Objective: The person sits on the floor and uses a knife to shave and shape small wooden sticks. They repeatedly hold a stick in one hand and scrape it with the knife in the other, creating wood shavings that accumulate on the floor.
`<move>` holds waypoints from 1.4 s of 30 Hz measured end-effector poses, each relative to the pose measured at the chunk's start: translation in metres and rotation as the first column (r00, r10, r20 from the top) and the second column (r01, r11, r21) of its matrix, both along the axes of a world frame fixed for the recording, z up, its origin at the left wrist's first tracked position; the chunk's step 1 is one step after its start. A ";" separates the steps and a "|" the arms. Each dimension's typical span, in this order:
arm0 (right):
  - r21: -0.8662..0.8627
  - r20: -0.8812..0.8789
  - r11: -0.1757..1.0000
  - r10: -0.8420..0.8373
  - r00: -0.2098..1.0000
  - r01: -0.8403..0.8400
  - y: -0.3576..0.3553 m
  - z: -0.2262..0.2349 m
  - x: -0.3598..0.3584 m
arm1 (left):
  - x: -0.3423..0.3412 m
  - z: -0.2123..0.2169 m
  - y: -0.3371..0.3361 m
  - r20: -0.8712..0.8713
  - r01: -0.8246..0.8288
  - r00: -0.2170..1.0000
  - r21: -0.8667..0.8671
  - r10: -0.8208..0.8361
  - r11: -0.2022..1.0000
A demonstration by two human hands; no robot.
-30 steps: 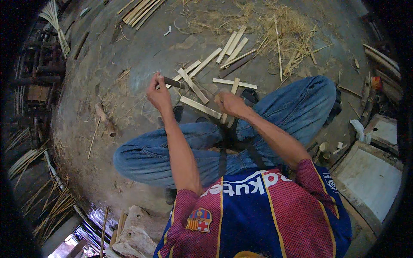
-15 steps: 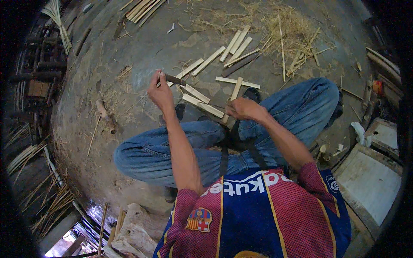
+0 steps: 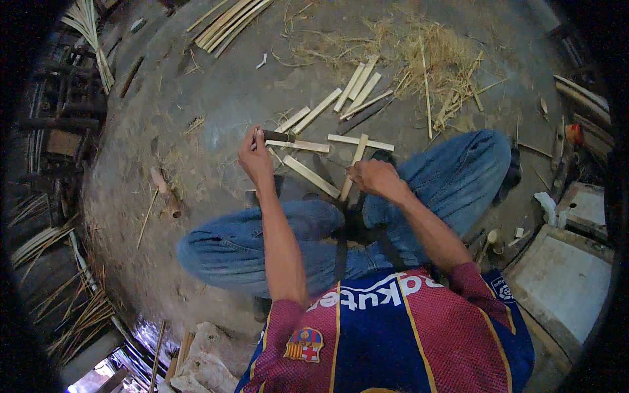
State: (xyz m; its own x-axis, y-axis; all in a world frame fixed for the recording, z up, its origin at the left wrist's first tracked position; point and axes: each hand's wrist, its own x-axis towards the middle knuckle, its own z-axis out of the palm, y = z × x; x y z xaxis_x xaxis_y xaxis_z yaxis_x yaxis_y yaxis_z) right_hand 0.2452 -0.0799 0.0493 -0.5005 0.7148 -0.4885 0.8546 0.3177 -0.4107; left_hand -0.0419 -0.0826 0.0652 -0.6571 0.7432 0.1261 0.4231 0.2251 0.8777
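Observation:
My left hand (image 3: 256, 159) is closed around the dark handle (image 3: 279, 136) of a tool. Its far end points right, over a pale wooden slat (image 3: 309, 146); how the blade or tip looks I cannot make out. My right hand (image 3: 375, 178) is closed, its fingertips at an upright-lying pale slat (image 3: 354, 164) that they seem to grip. That slat crosses another thin slat (image 3: 375, 143) lying sideways beyond it. Between the hands, a further slat (image 3: 310, 176) slants down toward the lower end of the gripped one.
Several cut slats (image 3: 358, 84) lie on the floor ahead, beside a dark stick (image 3: 364, 116) and a heap of shavings (image 3: 429, 56). Long strips (image 3: 229, 26) lie farther off. A short bamboo piece (image 3: 167, 193) rests at left. Framed panels (image 3: 560, 281) stand at right.
The view has shifted slightly. The tool handle in my left hand has swung to lie flatter, and the slat beside it has turned more sideways. My right hand stays at its slat.

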 end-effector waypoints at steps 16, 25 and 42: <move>0.036 -0.048 0.989 -0.143 0.989 0.145 -0.005 0.007 -0.003 | 0.000 -0.013 0.001 0.044 -0.041 0.998 0.040 0.039 0.998; -0.143 -0.256 0.947 -0.315 0.914 0.287 -0.012 0.000 0.004 | 0.013 -0.006 0.006 -0.002 -0.007 1.000 0.081 0.007 0.997; -0.395 -0.619 0.872 -0.485 0.617 0.290 -0.032 0.010 -0.092 | 0.009 -0.019 -0.002 0.027 0.004 1.000 0.119 -0.008 0.993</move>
State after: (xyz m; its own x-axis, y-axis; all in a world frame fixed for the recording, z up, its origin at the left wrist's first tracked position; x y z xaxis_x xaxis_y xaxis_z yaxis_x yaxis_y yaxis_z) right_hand 0.1535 -0.1124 0.0594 -0.4592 0.8347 -0.3039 0.3194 -0.1641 -0.9333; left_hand -0.0334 -0.0843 0.0464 -0.6571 0.7279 0.1959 0.3997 0.1161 0.9093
